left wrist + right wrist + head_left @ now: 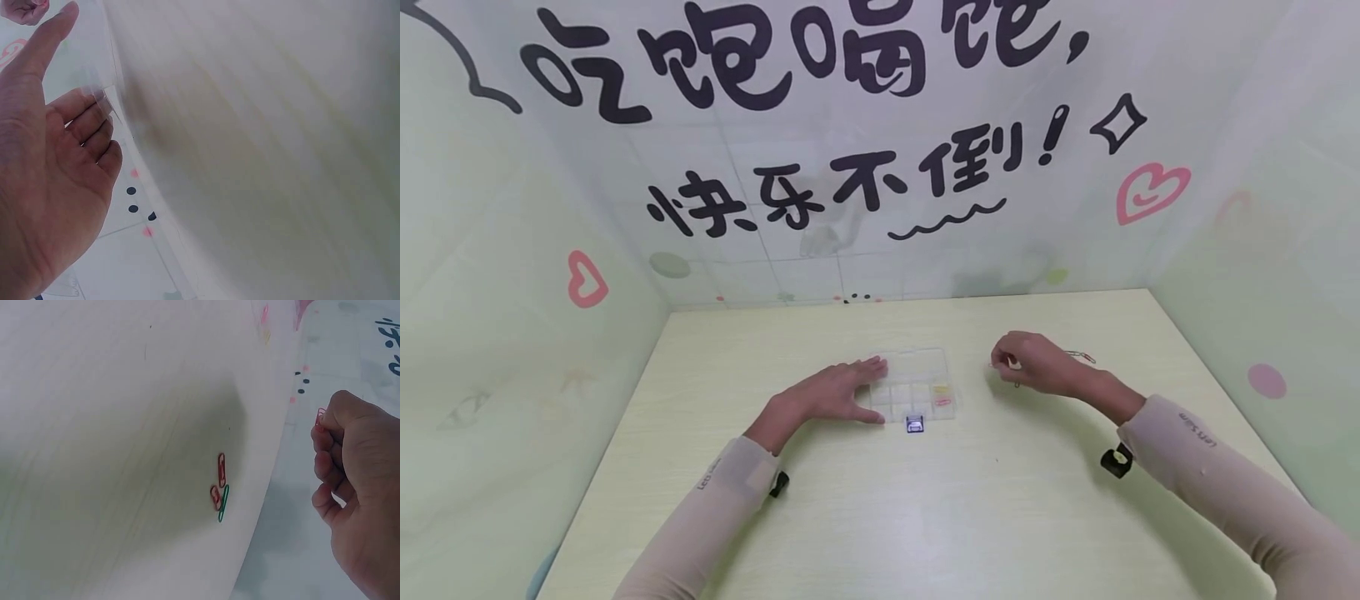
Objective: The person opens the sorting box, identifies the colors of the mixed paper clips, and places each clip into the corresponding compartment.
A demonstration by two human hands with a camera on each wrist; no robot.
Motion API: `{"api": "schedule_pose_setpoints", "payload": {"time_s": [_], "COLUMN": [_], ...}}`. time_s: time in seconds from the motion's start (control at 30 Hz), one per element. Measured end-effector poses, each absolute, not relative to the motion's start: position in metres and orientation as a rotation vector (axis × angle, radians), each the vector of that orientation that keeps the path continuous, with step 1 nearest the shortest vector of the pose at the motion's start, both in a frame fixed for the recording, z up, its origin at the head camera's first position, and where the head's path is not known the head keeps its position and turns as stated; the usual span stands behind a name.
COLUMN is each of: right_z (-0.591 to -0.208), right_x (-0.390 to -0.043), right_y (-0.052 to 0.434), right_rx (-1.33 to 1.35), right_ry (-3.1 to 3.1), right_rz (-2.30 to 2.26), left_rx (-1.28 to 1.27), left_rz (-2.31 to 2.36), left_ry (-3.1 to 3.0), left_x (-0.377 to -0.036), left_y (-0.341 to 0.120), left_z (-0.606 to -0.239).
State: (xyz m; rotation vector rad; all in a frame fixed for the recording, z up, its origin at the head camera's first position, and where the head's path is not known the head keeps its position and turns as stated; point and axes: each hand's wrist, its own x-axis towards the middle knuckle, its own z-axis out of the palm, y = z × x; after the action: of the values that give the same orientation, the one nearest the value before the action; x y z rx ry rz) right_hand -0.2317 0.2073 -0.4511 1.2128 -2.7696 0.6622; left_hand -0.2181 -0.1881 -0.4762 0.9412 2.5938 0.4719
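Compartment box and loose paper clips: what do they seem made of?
Compartment box: probably clear, apparently smooth plastic; the tabletop shows through it. Red paper clips and green paper clip: likely coated metal wire, given slim bent loops in solid colour; the core is hidden.

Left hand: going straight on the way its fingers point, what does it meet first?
Most likely the clear compartment box: in the head view the left hand overlaps its left edge. Whether it would push or slide over is unclear.
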Motion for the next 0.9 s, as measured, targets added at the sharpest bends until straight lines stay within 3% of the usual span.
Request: {"api": "schedule_pose_setpoints", "payload": {"time_s": [0.9], "right_z": [-0.457], "right_x": [-0.210], "right_y": [0.148], "right_rx": [1.519], "right_ry": [-2.631], "right_rz": [0.638], "left_rx": [0.935], "left_rz": [0.477], "left_ry": [2.592], "left_x": [-0.219], "left_y": [-0.187], "left_z": [-0.477]}}
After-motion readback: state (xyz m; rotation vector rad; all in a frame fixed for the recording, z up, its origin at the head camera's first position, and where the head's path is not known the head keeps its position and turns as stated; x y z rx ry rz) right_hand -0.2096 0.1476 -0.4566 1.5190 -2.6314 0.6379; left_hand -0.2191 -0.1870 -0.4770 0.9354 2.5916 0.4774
